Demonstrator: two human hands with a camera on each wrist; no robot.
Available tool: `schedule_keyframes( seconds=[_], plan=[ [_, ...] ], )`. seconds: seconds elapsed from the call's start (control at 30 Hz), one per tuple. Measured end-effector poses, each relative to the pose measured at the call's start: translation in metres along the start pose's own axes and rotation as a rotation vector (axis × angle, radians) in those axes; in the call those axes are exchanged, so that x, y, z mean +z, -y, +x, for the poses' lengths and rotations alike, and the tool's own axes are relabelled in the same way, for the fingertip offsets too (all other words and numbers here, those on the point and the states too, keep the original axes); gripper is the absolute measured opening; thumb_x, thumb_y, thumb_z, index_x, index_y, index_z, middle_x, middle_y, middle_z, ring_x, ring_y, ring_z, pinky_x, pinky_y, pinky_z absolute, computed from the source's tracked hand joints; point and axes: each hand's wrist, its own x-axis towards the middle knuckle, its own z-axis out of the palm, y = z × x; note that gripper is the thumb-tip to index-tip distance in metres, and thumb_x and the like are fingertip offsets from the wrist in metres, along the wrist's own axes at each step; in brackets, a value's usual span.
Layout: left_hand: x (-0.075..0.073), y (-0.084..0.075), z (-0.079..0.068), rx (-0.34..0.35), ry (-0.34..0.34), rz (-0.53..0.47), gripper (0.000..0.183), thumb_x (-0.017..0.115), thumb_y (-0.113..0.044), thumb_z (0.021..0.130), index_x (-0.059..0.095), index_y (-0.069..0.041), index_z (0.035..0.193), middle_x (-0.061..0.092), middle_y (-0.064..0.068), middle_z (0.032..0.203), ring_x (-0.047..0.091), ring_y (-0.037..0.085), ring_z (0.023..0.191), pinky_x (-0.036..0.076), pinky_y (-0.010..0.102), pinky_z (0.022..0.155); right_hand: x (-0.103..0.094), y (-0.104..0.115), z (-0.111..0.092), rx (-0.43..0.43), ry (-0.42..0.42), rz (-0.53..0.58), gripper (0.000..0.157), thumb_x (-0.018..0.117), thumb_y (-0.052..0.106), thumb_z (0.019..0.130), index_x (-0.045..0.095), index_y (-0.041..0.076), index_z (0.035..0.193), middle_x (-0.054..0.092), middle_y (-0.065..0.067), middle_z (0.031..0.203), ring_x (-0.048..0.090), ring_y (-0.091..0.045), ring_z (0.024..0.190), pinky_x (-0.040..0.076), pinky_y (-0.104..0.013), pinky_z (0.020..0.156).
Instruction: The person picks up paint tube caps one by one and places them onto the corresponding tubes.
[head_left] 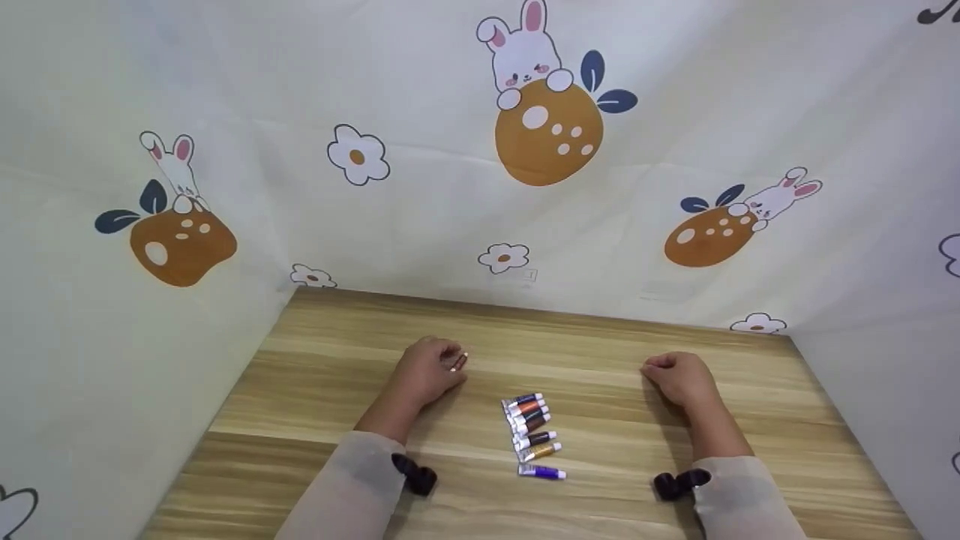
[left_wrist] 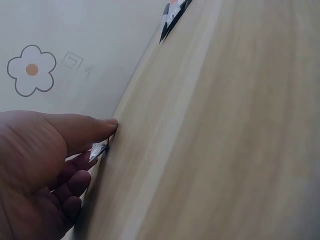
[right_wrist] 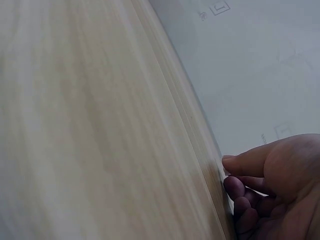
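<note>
Over the left part of the table my left hand [head_left: 431, 371] holds a small paint tube [head_left: 460, 361] with a white tip, dark in the middle. In the left wrist view, the tube's silver end [left_wrist: 99, 149] shows between thumb and fingers; the rest is hidden. To the right, my right hand [head_left: 681, 377] rests near the tabletop with fingers loosely curled and thumb close to the index finger. A tiny pale spot shows between those fingertips in the right wrist view; I cannot tell whether it is a thing. Several paint tubes [head_left: 534, 441] lie between the hands.
The tubes form a rough column, white caps to the right; a purple tube [head_left: 541, 472] is nearest me. The wood-grain table [head_left: 600, 487] is bounded by a pale printed cloth [head_left: 420, 217] at the back and both sides. Black wrist cameras [head_left: 415, 475] sit on both sleeves.
</note>
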Motion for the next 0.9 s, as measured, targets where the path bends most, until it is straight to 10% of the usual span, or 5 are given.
schedule_keyframes(
  seconds=[0.9],
  plan=[
    [-0.010,-0.013,-0.003,-0.021,-0.108,0.003,0.019,0.068,-0.018,0.105,0.079,-0.014,0.120,0.076,0.007,0.122,0.071,0.025,0.120,0.057,0.047,0.107,-0.021,0.021,-0.013,0.020,-0.015,0.100,0.039,0.063,0.030,0.106,0.073,0.001,0.130,0.072,-0.024,0.131,0.067,-0.034,0.115,0.056,-0.042,0.093]
  ],
)
